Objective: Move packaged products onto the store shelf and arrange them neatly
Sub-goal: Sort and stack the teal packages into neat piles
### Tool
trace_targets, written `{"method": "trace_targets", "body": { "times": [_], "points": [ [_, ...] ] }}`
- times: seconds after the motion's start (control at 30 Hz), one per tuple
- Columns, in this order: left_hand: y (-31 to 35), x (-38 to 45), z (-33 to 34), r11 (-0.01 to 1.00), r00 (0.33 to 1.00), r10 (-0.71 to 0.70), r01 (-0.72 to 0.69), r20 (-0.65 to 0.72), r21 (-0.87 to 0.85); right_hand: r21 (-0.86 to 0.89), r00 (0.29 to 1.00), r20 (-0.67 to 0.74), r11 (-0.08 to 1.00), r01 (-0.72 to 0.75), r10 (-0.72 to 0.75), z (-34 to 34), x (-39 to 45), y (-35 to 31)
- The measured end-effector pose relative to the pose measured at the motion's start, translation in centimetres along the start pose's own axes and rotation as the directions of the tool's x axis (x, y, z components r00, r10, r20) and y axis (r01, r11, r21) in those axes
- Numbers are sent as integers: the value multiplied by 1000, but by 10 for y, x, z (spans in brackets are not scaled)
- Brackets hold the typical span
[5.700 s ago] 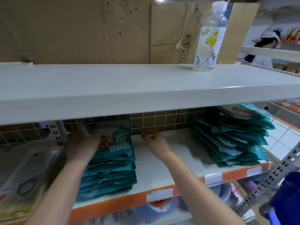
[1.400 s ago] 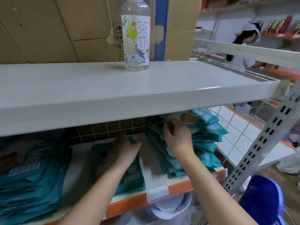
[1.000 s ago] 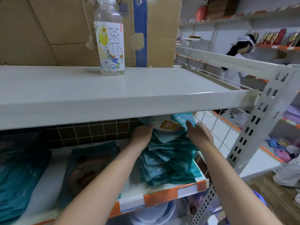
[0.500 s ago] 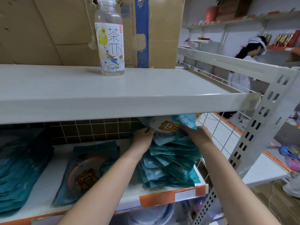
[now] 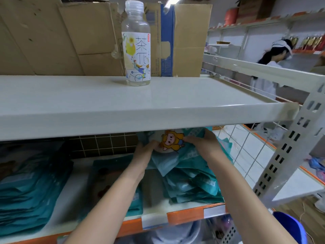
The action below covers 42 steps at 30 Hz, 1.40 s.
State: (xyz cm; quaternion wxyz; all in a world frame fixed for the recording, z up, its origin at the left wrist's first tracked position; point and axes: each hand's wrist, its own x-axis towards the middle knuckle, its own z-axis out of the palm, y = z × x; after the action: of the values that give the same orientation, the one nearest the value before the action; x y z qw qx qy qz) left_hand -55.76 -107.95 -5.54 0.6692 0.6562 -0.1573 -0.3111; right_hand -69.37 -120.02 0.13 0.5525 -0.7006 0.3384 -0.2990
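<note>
My left hand (image 5: 144,150) and right hand (image 5: 202,143) grip the top teal packet (image 5: 173,143) by its two side edges, fingers curled closed on it. It sits atop the right-hand stack (image 5: 191,180) on the lower shelf (image 5: 186,213), just beneath the upper shelf (image 5: 123,110). Its printed face tilts up toward me, cartoon figure upright; I cannot tell its long axis. A bottle (image 5: 136,44) stands on that upper shelf.
</note>
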Motion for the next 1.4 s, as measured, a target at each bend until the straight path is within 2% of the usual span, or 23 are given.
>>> {"method": "trace_targets", "body": {
  "times": [0.23, 0.33, 0.37, 0.43, 0.5, 0.6, 0.73, 0.8, 0.87, 0.93, 1.03, 1.2, 1.4],
  "points": [
    [-28, -13, -107, 999, 997, 29, -32, -74, -41, -135, 975, 222, 991, 8, 22, 88, -25, 13],
    [-36, -16, -140, 997, 989, 76, -76, -124, 1, -228, 967, 248, 974, -1, 59, 121, -27, 31],
    [-40, -16, -149, 995, 984, 92, -87, -152, 38, -219, 968, 243, 976, -6, 61, 129, -28, 38],
    [-46, -19, -160, 992, 973, 115, -104, -202, 65, -94, 967, 242, 994, -55, 76, 140, -32, 53],
    [-52, -21, -168, 991, 961, 131, -118, -242, 66, 42, 965, 252, 995, -86, 73, 148, -38, 65],
    [-62, -27, -175, 986, 958, 162, -147, -236, 79, 114, 973, 230, 992, -55, 27, 157, -43, 73],
    [-73, -33, -185, 986, 966, 143, -120, -215, 118, 2, 982, 184, 999, 34, -34, 169, -43, 84],
    [-76, -31, -187, 981, 969, 156, -129, -193, 146, -42, 981, 193, 999, 29, -21, 171, -44, 90],
    [-79, -28, -183, 979, 977, 113, -79, -180, 185, -34, 969, 248, 999, 15, -7, 172, -47, 95],
    [-81, -25, -179, 974, 982, 48, -5, -182, 228, -41, 971, 241, 999, 21, -11, 174, -47, 99],
    [-90, -16, -179, 980, 988, -4, 35, -152, 198, -72, 973, 229, 997, 19, -2, 177, -47, 100],
    [-88, 0, -176, 958, 977, 93, -35, -191, 285, -151, 971, 237, 989, 12, 24, 179, -41, 89],
    [-92, 2, -179, 977, 966, 12, 43, -258, 207, -164, 973, 225, 986, -23, 60, 190, -42, 96]
  ]
}}
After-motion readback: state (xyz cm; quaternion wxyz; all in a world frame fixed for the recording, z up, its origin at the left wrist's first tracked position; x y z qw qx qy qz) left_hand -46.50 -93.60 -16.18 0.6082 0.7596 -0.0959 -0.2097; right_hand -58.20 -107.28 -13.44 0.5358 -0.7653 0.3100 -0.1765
